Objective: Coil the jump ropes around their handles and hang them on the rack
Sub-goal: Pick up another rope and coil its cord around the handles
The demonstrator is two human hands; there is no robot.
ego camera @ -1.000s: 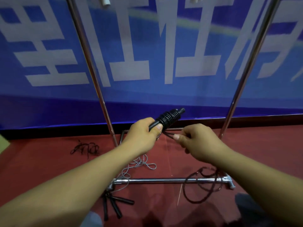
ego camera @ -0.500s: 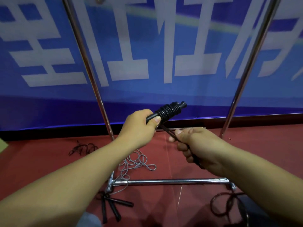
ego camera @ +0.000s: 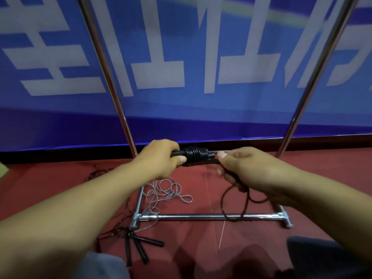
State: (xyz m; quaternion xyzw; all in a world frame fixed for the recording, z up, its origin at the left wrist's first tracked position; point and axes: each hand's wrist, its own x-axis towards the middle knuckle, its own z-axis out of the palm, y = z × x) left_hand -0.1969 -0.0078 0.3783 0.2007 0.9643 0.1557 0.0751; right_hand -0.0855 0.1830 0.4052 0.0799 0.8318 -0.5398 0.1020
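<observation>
My left hand (ego camera: 161, 157) grips the black jump rope handles (ego camera: 196, 155), held level, with several turns of black rope coiled round their middle. My right hand (ego camera: 244, 170) pinches the free black rope (ego camera: 244, 202) just right of the handles; the rest of that rope loops down below my right wrist toward the floor. The chrome rack (ego camera: 201, 217) stands in front of me, its two uprights rising left and right and its base bar on the red floor. Its top rail is out of view.
A grey rope (ego camera: 165, 193) lies tangled on the floor inside the rack base. More black handles (ego camera: 138, 248) lie by the rack's near left foot. Another dark rope (ego camera: 96, 174) lies at the far left. A blue banner (ego camera: 181, 67) covers the wall behind.
The handles have tipped from slanting up-right to level and sit lower in view. My right hand has moved up beside their right end, and the loose rope has swung under my right wrist.
</observation>
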